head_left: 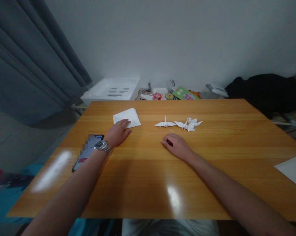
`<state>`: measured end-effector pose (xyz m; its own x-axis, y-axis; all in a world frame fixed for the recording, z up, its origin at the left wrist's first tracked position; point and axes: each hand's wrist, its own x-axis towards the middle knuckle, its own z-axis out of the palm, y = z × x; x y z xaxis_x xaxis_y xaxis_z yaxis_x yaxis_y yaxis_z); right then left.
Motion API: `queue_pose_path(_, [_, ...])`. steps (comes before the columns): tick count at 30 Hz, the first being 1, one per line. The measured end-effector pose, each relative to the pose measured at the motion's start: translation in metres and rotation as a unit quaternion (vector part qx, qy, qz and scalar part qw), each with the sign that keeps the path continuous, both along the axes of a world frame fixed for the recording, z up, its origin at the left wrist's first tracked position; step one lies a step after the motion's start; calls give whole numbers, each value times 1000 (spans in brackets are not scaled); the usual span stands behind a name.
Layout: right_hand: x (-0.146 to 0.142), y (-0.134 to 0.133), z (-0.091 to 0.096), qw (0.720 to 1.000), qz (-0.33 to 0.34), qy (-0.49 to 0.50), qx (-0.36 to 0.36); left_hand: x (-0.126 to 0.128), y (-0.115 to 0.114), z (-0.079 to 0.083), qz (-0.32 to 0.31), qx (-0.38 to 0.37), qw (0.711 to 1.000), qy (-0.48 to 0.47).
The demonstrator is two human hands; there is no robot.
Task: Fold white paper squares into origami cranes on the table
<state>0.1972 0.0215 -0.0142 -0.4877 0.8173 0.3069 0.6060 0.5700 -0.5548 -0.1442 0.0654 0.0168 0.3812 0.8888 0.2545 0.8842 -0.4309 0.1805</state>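
My left hand (pixel 118 132) lies with fingers outstretched on a stack of white square paper (pixel 127 115) at the left back of the table. A metal watch sits on that wrist. My right hand (pixel 176 145) rests loosely curled on the wood, and I see nothing in it. Just beyond it are folded white paper cranes: one crane (pixel 165 123) with its wings spread, and a cluster of paper cranes (pixel 188 124) bunched together at its right. A thin white sliver (pixel 171 130) lies between my right hand and the cranes.
The wooden table (pixel 143 183) carries a phone (pixel 87 152) beside my left forearm and white paper (pixel 292 170) at the right edge. Behind it stand a white foam tray (pixel 113 88), a green booklet (pixel 184 93) and small items. A black cloth (pixel 266 93) lies back right.
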Motion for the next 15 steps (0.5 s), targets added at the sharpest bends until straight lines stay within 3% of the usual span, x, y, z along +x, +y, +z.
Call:
queue_pose_path(5, [-2, 0, 2, 1000, 3, 5, -7, -9, 9, -7, 8, -41, 999, 25])
queue_pose_path(15, [-1, 1, -1, 1000, 6, 6, -4, -21, 19, -2, 18, -74, 996, 40])
